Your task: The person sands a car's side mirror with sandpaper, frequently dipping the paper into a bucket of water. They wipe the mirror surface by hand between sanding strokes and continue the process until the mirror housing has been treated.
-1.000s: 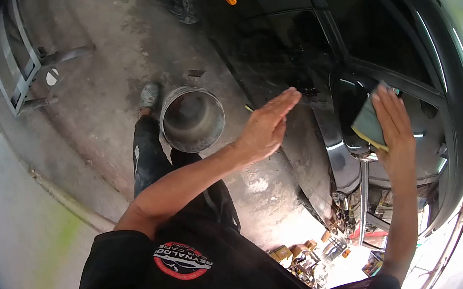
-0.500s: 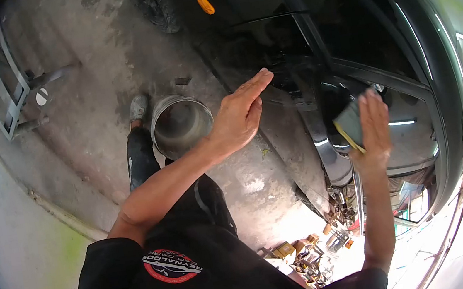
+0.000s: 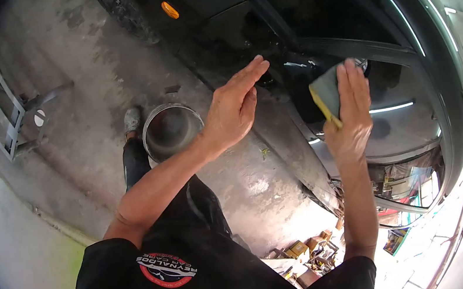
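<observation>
My right hand (image 3: 348,105) presses a yellow sponge with a grey-green face (image 3: 323,91) near the side mirror area of a glossy black car (image 3: 217,43). Its fingers lie straight along the sponge, the thumb at the yellow edge. My left hand (image 3: 236,103) holds nothing; its fingers stretch out together with the thumb a little apart, and the fingertips overlap the car's lower side in this view. Light strips reflect on the dark panels and glass around both hands.
A round bucket (image 3: 148,120) stands on the concrete floor (image 3: 86,76) beside my shoe (image 3: 132,119). Against the left wall is a metal frame (image 3: 12,110). Several boxes and parts (image 3: 298,250) lie in a pile low in view. An orange side light (image 3: 170,10) marks the car's front.
My right hand has moved up and left in view with the sponge. The left hand keeps nearly the same pose, while the car and bucket have shifted slightly left with the camera.
</observation>
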`<move>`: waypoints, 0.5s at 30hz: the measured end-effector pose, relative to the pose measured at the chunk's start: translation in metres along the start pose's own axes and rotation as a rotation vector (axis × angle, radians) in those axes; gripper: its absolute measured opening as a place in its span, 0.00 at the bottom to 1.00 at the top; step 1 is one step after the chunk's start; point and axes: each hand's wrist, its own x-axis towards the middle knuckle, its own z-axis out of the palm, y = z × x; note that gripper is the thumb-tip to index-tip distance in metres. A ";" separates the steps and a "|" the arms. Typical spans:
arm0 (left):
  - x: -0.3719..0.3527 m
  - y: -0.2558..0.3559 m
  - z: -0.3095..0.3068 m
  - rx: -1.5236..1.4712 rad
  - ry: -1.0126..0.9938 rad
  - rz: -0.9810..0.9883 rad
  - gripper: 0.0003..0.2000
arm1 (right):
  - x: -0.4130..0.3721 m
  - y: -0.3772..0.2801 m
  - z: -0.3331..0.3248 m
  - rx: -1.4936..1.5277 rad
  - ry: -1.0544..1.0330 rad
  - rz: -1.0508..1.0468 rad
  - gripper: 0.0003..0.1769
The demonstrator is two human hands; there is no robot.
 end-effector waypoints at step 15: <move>-0.006 0.005 -0.004 -0.021 0.055 -0.051 0.28 | -0.022 0.017 -0.001 -0.005 0.041 -0.048 0.50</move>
